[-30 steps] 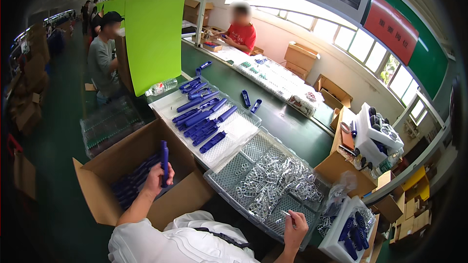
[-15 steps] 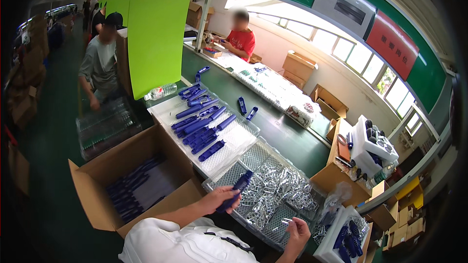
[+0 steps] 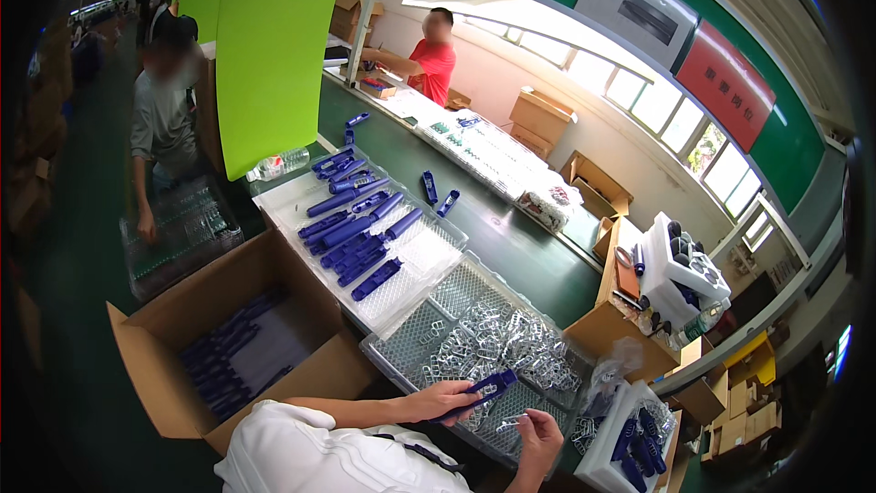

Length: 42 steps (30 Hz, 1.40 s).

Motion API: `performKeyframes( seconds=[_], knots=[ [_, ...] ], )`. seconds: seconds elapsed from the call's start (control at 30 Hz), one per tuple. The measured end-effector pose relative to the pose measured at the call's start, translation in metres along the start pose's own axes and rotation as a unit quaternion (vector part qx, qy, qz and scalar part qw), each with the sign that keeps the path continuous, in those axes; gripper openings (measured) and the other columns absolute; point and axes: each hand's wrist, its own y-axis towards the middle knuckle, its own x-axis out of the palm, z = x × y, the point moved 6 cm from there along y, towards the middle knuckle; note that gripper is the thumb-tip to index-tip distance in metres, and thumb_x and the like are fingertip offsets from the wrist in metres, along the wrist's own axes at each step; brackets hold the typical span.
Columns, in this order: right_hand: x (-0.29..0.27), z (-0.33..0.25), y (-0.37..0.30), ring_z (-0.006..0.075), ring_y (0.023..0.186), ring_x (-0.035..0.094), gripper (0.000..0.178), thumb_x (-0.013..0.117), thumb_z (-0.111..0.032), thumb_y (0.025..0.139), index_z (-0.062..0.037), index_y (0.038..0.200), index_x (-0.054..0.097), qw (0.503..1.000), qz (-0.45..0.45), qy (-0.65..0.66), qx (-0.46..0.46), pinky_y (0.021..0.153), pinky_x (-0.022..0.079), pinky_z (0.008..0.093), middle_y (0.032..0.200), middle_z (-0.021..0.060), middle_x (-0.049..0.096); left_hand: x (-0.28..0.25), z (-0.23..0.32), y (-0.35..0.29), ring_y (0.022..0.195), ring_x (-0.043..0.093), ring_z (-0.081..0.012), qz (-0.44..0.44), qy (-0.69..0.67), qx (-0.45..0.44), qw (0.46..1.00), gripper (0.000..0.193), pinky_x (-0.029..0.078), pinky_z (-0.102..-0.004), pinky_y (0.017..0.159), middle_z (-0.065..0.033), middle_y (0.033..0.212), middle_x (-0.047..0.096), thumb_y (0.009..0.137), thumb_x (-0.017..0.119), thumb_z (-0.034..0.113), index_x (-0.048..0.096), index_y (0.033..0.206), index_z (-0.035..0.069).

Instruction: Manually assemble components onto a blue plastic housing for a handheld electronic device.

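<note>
In the head view, a dark green table (image 3: 502, 233) ran diagonally through a long workshop, with windows (image 3: 630, 91) along the right-hand wall. The left hand (image 3: 447, 401) was closed around one blue casing (image 3: 493, 386), above the near edge of the mesh tray (image 3: 467, 292). The right hand (image 3: 540, 436), just beside it, was partly curled and pinched one metal clip (image 3: 509, 423) between its fingertips. Casing and clip were apart.

Two loose casings (image 3: 430, 187) lay on the table right of the white tray (image 3: 415, 260), and two more near its far end. The white tray held more than ten, but they overlapped, so the exact number I cannot tell. The clips in the mesh tray were too many for counting. One clear bottle (image 3: 278, 164) lay beyond.

A cardboard box (image 3: 151, 370) with blue pieces stood at left, partly between the wearer and the white tray. A lime-green board (image 3: 274, 73) stood upright between two co-workers, in red (image 3: 435, 59) and grey (image 3: 164, 119). A foam box (image 3: 598, 472) with blue pieces stood at right.
</note>
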Motion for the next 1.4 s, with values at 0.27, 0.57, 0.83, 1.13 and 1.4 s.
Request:
performKeyframes(
  seconds=[0.27,0.57,0.83,1.13,1.4],
  knots=[
    [0.008,-0.021,0.007,0.0147,0.078,0.072,0.012,0.068,0.011,0.092,0.0068,0.103,0.071,0.999,-0.019,0.014,-0.047,0.069,0.059,0.0269,0.09,0.0066,0.07,0.009,0.014,0.008,0.065,0.058,-0.0084,-0.014,-0.004,-0.007,1.0,0.026,0.047,-0.0228,0.059,-0.0021,0.091,0.062,0.112,0.052,0.027,0.054,0.128,0.007],
    [0.015,-0.021,0.01,0.0174,0.08,0.074,0.013,0.067,0.013,0.092,0.008,0.103,0.071,0.999,-0.04,0.015,-0.019,0.069,0.06,0.0261,0.093,0.0071,0.068,0.012,0.023,0.015,0.054,0.054,-0.0063,-0.018,0.032,-0.019,0.999,0.031,0.043,-0.0212,0.048,0.0022,0.074,0.059,0.112,0.053,0.038,0.06,0.102,0.009],
    [0.01,-0.009,-0.002,0.0162,0.081,0.073,0.012,0.067,0.012,0.092,0.0085,0.103,0.071,0.997,-0.07,-0.001,-0.01,0.071,0.059,0.0254,0.092,0.0076,0.069,0.013,0.015,0.003,0.049,0.052,-0.0062,0.011,0.042,-0.017,0.999,0.035,0.042,-0.0208,0.045,0.0019,0.067,0.058,0.111,0.055,0.039,0.062,0.095,0.009],
    [-0.009,-0.042,0.021,0.0163,0.093,0.065,0.027,0.066,0.018,0.08,0.0014,0.102,0.072,0.989,-0.008,-0.059,-0.137,0.078,0.053,0.0265,0.103,0.0101,0.068,0.003,0.033,0.014,0.075,0.059,-0.01,0.053,-0.072,0.011,0.996,0.028,0.05,-0.0248,0.065,-0.0034,0.095,0.06,0.11,0.051,0.032,0.047,0.13,0.013],
    [0.02,-0.084,0.045,0.0131,0.09,0.068,0.021,0.074,0.014,0.087,0.005,0.105,0.071,0.992,-0.008,0.029,-0.126,0.08,0.057,0.0249,0.106,0.0106,0.068,0.016,0.037,0.036,0.082,0.06,-0.0135,0.011,-0.087,0.059,0.994,0.038,0.053,-0.0296,0.077,-0.0095,0.106,0.061,0.106,0.043,0.001,0.039,0.143,0.001]
  ],
)
